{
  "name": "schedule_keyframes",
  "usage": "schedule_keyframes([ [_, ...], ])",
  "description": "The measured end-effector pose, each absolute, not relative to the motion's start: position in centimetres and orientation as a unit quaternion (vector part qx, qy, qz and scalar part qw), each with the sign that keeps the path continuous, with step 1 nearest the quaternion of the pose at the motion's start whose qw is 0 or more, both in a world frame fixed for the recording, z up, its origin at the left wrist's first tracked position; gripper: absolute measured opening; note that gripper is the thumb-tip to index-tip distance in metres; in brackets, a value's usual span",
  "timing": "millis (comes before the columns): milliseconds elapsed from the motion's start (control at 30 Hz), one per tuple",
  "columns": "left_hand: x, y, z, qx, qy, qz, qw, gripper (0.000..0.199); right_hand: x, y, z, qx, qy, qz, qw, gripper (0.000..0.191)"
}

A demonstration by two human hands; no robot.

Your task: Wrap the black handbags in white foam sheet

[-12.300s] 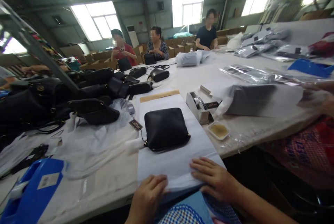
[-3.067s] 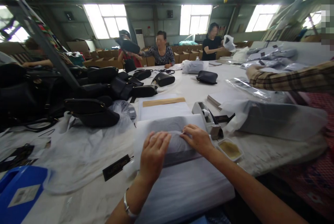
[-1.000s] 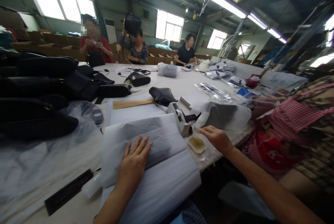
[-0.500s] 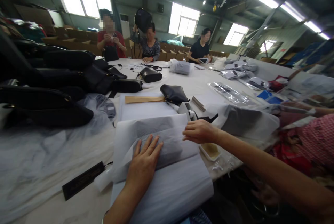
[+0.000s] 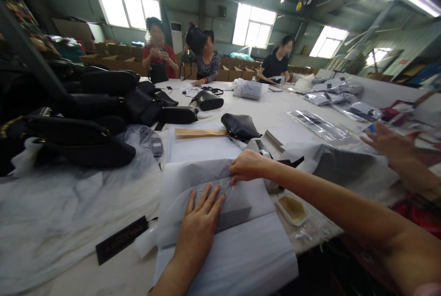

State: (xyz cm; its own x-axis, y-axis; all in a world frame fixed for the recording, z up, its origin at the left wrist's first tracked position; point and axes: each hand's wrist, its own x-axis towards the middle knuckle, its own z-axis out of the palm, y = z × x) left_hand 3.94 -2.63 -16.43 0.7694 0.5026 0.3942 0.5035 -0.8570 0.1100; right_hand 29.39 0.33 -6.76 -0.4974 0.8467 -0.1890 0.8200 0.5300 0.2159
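White tissue paper (image 5: 255,250) lies in front of me, wrapped over a dark, flat-looking item (image 5: 234,219) whose kind I cannot make out through the sheet. My left hand (image 5: 200,224) rests on the wrapped part, palm down, fingers spread. Just beyond its fingertips, my right hand (image 5: 250,165) is closed in a pinch on the paper's upper layer, pulling creases into it. Behind the paper sit a tape dispenser (image 5: 257,145), partly hidden by my right hand, and a black leather bag (image 5: 239,126). A black tag (image 5: 120,240) lies to the left.
Black bags (image 5: 79,139) are heaped on the left beside crumpled plastic sheeting (image 5: 51,208). A small dish (image 5: 292,209) stands near the table's right edge. A co-worker's hand (image 5: 392,146) is raised at right, near grey wrapped goods (image 5: 344,167). Several people work across the table.
My right hand has moved left across the paper, drawing the top layer toward my left hand. The left hand stays flat. A co-worker's hand has come up at right. The view has turned slightly left.
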Motion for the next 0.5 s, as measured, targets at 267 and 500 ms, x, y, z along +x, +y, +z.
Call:
schedule_keyframes([
  [267, 3.8, -2.5, -16.1, -0.943, -0.26, -0.208, 0.022, 0.044, 32.9, 0.6, -6.7, 0.679, 0.727, 0.055, 0.088, 0.046],
  [500, 4.0, -2.5, -16.4, -0.94, -0.267, -0.213, 0.031, 0.044, 37.7, -7.9, -9.0, 0.819, 0.555, 0.095, -0.114, 0.028],
])
